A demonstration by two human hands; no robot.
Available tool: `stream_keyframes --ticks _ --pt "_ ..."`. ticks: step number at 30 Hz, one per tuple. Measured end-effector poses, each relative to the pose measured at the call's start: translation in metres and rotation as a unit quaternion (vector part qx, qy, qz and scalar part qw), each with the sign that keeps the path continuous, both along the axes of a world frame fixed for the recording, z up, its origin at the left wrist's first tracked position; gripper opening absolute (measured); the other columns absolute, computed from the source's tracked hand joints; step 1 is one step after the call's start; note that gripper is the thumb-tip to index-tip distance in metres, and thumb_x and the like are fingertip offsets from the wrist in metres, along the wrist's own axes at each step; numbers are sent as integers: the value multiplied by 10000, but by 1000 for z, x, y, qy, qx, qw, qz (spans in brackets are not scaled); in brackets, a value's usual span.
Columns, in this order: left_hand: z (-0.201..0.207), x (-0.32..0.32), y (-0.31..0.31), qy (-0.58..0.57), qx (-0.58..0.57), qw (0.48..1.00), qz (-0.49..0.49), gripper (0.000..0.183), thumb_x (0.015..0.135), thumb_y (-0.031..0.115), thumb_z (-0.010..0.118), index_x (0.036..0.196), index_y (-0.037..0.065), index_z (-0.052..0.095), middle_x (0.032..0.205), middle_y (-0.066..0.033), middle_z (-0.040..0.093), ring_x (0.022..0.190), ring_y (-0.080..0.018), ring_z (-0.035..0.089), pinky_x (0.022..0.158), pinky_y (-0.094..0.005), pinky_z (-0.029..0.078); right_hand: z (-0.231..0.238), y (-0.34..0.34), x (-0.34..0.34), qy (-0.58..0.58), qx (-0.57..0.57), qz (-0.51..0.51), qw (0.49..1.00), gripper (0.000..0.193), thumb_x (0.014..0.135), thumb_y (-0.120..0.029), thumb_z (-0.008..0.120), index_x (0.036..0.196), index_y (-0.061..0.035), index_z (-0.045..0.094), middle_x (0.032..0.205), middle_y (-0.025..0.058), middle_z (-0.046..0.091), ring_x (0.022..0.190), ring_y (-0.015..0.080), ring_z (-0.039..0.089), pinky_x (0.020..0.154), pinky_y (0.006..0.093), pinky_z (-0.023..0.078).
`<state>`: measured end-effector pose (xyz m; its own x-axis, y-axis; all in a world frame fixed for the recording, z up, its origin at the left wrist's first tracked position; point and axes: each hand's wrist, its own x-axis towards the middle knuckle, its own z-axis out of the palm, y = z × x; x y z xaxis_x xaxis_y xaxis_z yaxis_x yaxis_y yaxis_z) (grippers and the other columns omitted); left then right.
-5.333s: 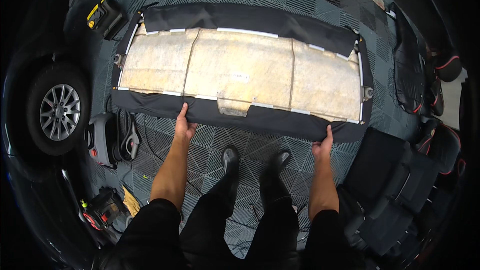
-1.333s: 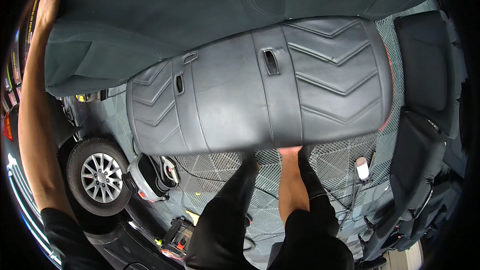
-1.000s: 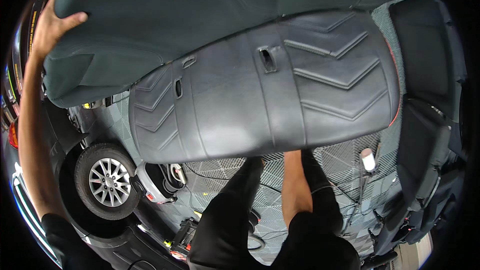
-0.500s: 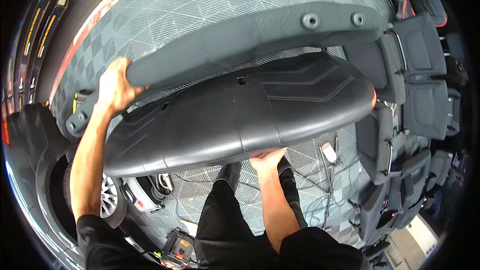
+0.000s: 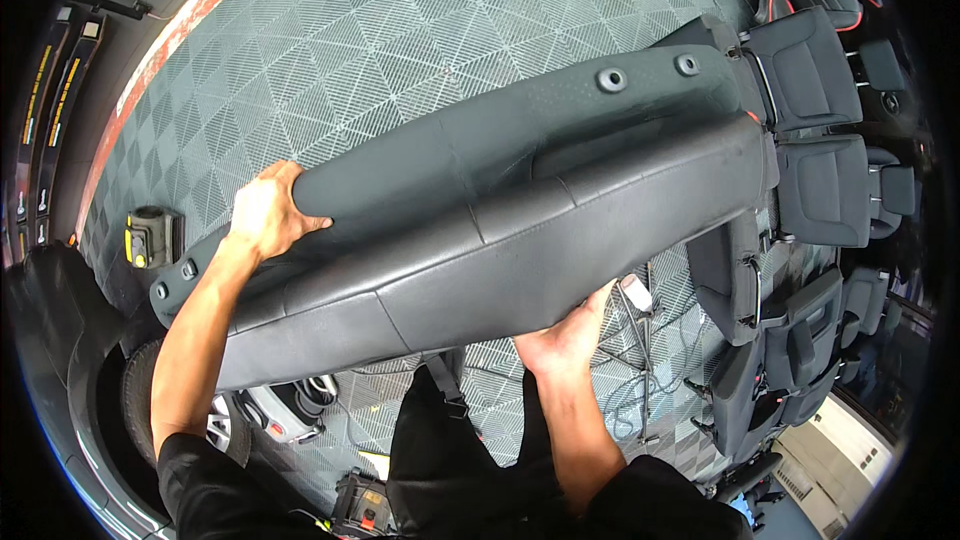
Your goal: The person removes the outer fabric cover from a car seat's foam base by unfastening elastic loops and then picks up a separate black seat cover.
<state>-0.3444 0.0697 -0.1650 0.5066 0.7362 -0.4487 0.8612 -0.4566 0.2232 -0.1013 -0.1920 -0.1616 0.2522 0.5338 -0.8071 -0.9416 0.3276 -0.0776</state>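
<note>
A long black leather car seat cushion spans the middle of the view, tilted so its plain stitched side faces me. Against its far side lies a dark fabric seat backrest with round headrest sockets near both ends. My left hand is closed over the backrest's near edge, its thumb pointing toward the cushion. Under the cushion's lower edge, my right hand bears against it with the palm up; part of its fingers is hidden. Whether cushion and backrest are joined cannot be seen.
Grey patterned tiles cover the floor. Several dark seats stand along the right. A car's wheel is at lower left, beside a grey and white machine. Cables lie right of my legs. A yellow-black case sits at far left.
The cushion has tipped up, turning its chevron-stitched face away and closing most of the gap to the backrest. My left hand has moved right and nearer; my right hand has moved slightly right.
</note>
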Motion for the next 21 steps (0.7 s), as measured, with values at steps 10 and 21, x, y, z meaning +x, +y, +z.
stream_keyframes --ticks 10,21 --pt "-117 40 131 -5 -52 997 53 897 708 490 824 1345 -51 499 1329 -252 568 1256 -373 542 1060 -432 432 -59 76 21 -27 5 -42 999 614 931 -533 592 1353 -94 523 1376 16 557 1267 214 513 1116 408 373" --pt "-93 93 42 -93 -143 984 44 818 841 594 661 1390 6 510 1350 -215 573 1297 -326 517 1104 -417 369 -144 138 56 -67 60 -26 996 604 961 -533 560 1376 -100 492 1394 14 534 1269 154 493 1137 347 347"
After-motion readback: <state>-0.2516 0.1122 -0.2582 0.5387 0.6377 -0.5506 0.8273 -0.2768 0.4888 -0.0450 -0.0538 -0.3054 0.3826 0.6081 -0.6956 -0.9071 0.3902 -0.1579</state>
